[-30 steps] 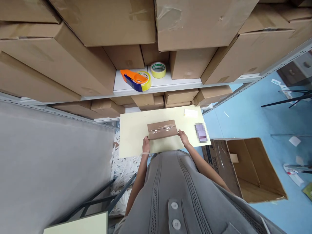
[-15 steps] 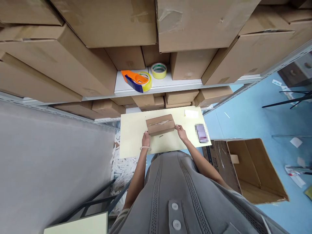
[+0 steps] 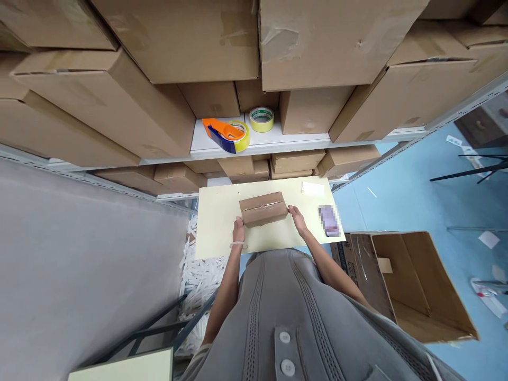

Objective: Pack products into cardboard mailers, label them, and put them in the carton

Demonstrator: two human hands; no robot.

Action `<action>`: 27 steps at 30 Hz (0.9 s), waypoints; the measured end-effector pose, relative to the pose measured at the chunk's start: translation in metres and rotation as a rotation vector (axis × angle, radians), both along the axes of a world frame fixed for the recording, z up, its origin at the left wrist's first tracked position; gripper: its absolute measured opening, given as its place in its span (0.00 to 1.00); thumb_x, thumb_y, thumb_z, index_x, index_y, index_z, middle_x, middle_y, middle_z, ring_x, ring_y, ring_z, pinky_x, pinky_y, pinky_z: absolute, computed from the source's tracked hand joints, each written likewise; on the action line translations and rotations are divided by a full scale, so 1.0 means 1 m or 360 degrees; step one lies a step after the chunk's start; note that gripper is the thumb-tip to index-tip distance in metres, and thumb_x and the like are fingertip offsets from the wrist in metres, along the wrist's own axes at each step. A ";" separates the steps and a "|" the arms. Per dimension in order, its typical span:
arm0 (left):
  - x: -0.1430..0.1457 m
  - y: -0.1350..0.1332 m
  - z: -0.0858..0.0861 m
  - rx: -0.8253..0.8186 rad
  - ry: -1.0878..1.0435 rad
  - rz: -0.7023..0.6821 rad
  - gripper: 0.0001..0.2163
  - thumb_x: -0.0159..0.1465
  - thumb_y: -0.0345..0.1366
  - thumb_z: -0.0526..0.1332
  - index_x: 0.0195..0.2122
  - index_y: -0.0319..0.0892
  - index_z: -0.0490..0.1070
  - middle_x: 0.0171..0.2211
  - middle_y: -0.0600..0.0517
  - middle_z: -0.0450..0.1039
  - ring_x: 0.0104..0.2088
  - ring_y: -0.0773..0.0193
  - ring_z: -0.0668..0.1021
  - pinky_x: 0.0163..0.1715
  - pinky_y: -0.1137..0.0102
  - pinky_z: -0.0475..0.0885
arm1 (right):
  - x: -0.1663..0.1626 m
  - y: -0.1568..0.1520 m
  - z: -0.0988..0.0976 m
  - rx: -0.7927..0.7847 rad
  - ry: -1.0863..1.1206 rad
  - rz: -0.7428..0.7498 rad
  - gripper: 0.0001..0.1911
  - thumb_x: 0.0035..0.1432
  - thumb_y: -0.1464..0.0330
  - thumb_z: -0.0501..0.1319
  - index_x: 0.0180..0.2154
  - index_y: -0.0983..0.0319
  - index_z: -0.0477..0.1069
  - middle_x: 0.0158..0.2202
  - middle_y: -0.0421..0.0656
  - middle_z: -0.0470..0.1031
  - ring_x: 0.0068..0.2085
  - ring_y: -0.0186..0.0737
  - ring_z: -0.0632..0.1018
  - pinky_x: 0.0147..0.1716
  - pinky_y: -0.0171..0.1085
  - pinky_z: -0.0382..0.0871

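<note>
A small brown cardboard box (image 3: 263, 209) lies slightly tilted over the pale yellow tabletop (image 3: 216, 227), with a shiny seam along its top. At its left end, my left hand (image 3: 238, 230) grips the near corner, a pale bracelet round the wrist. My right hand (image 3: 297, 217) pinches the box's right end with thumb and fingers. Whether the box's underside rests fully on the tabletop cannot be made out. To the right of my right hand lies a phone (image 3: 329, 220), blurred out, and behind it a white slip of paper (image 3: 313, 189).
Behind the tabletop, a white shelf (image 3: 293, 143) carries an orange and blue tape dispenser (image 3: 225, 134), a roll of yellow tape (image 3: 261, 120) and several large cartons (image 3: 178, 42). A big open carton (image 3: 420, 286) stands on the blue floor at right. Paper shreds (image 3: 202, 275) lie at lower left.
The box has come slightly nearer my body, held by both hands. A small dark strip that lay in front of it is now covered. The whole view has shifted a little.
</note>
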State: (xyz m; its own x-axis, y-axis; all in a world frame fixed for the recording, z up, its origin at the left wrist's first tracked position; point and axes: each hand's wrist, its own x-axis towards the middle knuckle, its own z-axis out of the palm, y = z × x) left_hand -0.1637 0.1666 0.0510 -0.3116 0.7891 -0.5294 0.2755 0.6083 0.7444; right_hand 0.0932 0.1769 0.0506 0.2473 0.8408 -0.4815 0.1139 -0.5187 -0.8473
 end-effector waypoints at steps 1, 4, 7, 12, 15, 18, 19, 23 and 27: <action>-0.002 0.001 0.004 0.0005 -0.0001 0.0010 0.31 0.66 0.59 0.37 0.52 0.41 0.66 0.55 0.40 0.70 0.57 0.52 0.71 0.58 0.59 0.61 | 0.000 0.001 0.003 0.0019 -0.0003 -0.0002 0.27 0.57 0.46 0.51 0.49 0.55 0.69 0.53 0.43 0.73 0.55 0.45 0.70 0.56 0.42 0.58; -0.008 0.003 0.016 0.0056 -0.0009 0.0045 0.33 0.64 0.62 0.37 0.52 0.42 0.65 0.53 0.40 0.72 0.56 0.51 0.72 0.57 0.59 0.61 | 0.000 0.003 0.014 0.0065 0.0027 0.0006 0.29 0.57 0.44 0.51 0.51 0.55 0.69 0.50 0.44 0.75 0.54 0.47 0.72 0.56 0.43 0.58; -0.011 0.005 0.023 0.0075 -0.0018 0.0036 0.33 0.64 0.62 0.38 0.54 0.43 0.64 0.51 0.41 0.73 0.51 0.52 0.76 0.55 0.58 0.63 | -0.003 0.003 0.021 0.0087 0.0132 0.0006 0.31 0.57 0.43 0.51 0.53 0.56 0.67 0.47 0.44 0.77 0.51 0.48 0.75 0.55 0.44 0.60; -0.011 0.019 0.023 0.0017 0.0082 -0.0034 0.26 0.64 0.56 0.51 0.55 0.42 0.62 0.50 0.41 0.74 0.50 0.53 0.76 0.53 0.61 0.66 | -0.006 0.016 0.023 -0.0008 0.0131 -0.0024 0.31 0.56 0.43 0.52 0.52 0.56 0.67 0.47 0.44 0.77 0.47 0.48 0.78 0.53 0.45 0.63; -0.011 0.033 0.023 0.0061 0.0136 -0.0067 0.25 0.62 0.50 0.59 0.56 0.43 0.61 0.46 0.44 0.76 0.51 0.54 0.76 0.54 0.62 0.65 | -0.006 0.030 0.020 -0.0012 0.0165 -0.0032 0.30 0.57 0.44 0.51 0.51 0.57 0.67 0.46 0.44 0.77 0.48 0.47 0.77 0.55 0.44 0.62; -0.011 0.051 0.023 0.0115 0.0132 -0.0110 0.25 0.61 0.47 0.61 0.56 0.43 0.61 0.46 0.45 0.77 0.50 0.54 0.76 0.54 0.62 0.65 | -0.006 0.046 0.015 0.0039 0.0213 -0.0015 0.29 0.57 0.45 0.51 0.51 0.57 0.67 0.49 0.44 0.76 0.51 0.46 0.75 0.56 0.43 0.60; -0.011 0.056 0.023 0.0125 0.0123 -0.0112 0.24 0.61 0.47 0.61 0.56 0.43 0.61 0.46 0.45 0.76 0.50 0.54 0.76 0.54 0.62 0.65 | -0.007 0.051 0.013 0.0047 0.0203 -0.0010 0.29 0.57 0.45 0.51 0.51 0.57 0.67 0.50 0.43 0.75 0.52 0.46 0.74 0.56 0.42 0.60; -0.011 0.078 0.020 0.0130 0.0073 -0.0071 0.21 0.62 0.47 0.60 0.53 0.43 0.63 0.48 0.44 0.75 0.52 0.54 0.75 0.55 0.62 0.64 | -0.013 0.071 0.005 0.0040 0.0195 0.0002 0.27 0.57 0.46 0.52 0.52 0.55 0.65 0.55 0.41 0.71 0.55 0.44 0.70 0.57 0.42 0.59; -0.010 0.091 0.012 0.0133 0.0028 -0.0074 0.16 0.64 0.47 0.57 0.49 0.45 0.65 0.51 0.46 0.73 0.55 0.57 0.73 0.56 0.63 0.64 | -0.022 0.082 -0.001 0.0104 0.0322 -0.0092 0.28 0.58 0.48 0.52 0.56 0.54 0.61 0.59 0.42 0.66 0.58 0.42 0.68 0.59 0.42 0.59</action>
